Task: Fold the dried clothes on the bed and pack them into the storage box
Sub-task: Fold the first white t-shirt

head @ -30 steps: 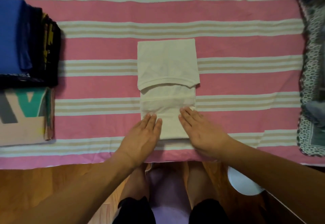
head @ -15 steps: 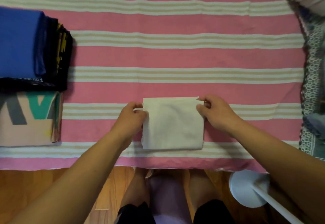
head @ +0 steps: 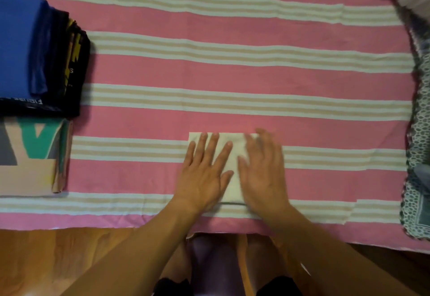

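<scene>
Your left hand (head: 204, 174) and right hand (head: 263, 172) no longer pinch the far corners. Both now press flat on the small folded cream cotton garment (head: 233, 156), now fully folded.

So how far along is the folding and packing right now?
Done: two folded stacks sit at the left, a blue garment atop black ones, and a pink and teal printed piece. In hand: the left hand and right hand press flat on the folded cream garment. Left: loose laundry at the right edge, and packing; no storage box is in view.
</scene>
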`<state>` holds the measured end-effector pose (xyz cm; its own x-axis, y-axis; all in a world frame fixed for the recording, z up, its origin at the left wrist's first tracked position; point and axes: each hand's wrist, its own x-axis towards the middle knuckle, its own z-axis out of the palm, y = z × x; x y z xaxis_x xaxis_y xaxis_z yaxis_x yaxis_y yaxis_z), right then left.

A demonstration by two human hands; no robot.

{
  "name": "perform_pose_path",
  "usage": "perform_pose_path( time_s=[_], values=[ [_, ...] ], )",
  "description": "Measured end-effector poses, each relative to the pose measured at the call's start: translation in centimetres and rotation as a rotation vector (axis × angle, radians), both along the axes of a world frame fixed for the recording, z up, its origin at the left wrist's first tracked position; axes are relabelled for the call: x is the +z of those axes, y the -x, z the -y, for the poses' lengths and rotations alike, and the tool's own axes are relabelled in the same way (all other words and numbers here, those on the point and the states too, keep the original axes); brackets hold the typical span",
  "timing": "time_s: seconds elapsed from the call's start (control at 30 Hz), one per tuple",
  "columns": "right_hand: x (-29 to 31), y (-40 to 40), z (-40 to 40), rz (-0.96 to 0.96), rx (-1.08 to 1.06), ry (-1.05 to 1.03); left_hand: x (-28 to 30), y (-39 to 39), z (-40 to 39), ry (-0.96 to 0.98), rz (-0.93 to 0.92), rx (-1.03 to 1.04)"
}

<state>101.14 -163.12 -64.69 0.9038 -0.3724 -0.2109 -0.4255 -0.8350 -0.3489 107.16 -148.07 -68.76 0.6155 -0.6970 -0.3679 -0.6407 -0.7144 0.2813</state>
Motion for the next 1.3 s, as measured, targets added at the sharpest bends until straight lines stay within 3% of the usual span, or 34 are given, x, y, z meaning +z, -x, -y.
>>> perform_pose_path(
  time_s=[0.07, 0.13, 0.23, 0.33, 0.4, 0.5, 0.6, 0.73, 0.87, 0.97, 1.07, 1.13, 1.3],
  values=[
    [-2.0, 0.9, -0.9, -0.146, 0.155, 0.018, -1.8, -0.1, -0.2, -0.037, 0.014, 0.047],
    [-4.3, 0.6, 0.3, -0.247, 0.159, 0.081, -2.8, -0.3, 0.0, -0.034, -0.006, 0.07],
    [-5.2, -0.6, 2.4, -0.293, 0.006, 0.073, -2.2, -0.2, 0.4, -0.014, -0.002, 0.081],
    [-3.2, -0.5, 2.2, -0.261, -0.279, -0.041, -0.2, 0.7, -0.9, -0.03, -0.061, 0.35],
    [-2.0, 0.0, 1.7, -0.231, -0.416, -0.186, 1.9, 1.4, -1.6, 0.016, -0.157, 0.554],
    [-0.7, -0.3, 1.6, -0.25, -0.615, -0.463, 4.1, 1.1, -1.3, 0.207, -0.481, 0.833],
    [1.1, -1.5, 3.0, -0.3, -0.845, -0.825, 4.0, -1.5, -0.9, 0.246, -0.607, 1.1],
    [4.7, -2.1, 2.7, -0.433, -0.944, -1.294, 5.1, -4.1, -1.9, 0.203, -1.004, 1.095],
    [8.3, -3.4, -2.8, -0.467, -0.945, -1.495, 8.7, -5.0, -8.6, 0.391, -1.135, 1.08],
    [9.9, -5.3, -8.9, -0.561, -0.801, -1.618, 11.2, -5.5, -17.7, 0.321, -1.05, 1.055],
    [9.8, -7.8, -16.5, -0.649, -0.655, -1.604, 13.0, -6.6, -26.8, 0.263, -0.876, 1.226],
    [9.3, -9.8, -21.4, -0.616, -0.523, -1.505, 14.0, -8.4, -31.4, 0.277, -0.704, 1.303],
    [8.3, -16.3, -29.7, -0.432, -0.319, -1.421, 15.1, -14.1, -37.2, 0.289, -0.221, 1.242]
  ],
)
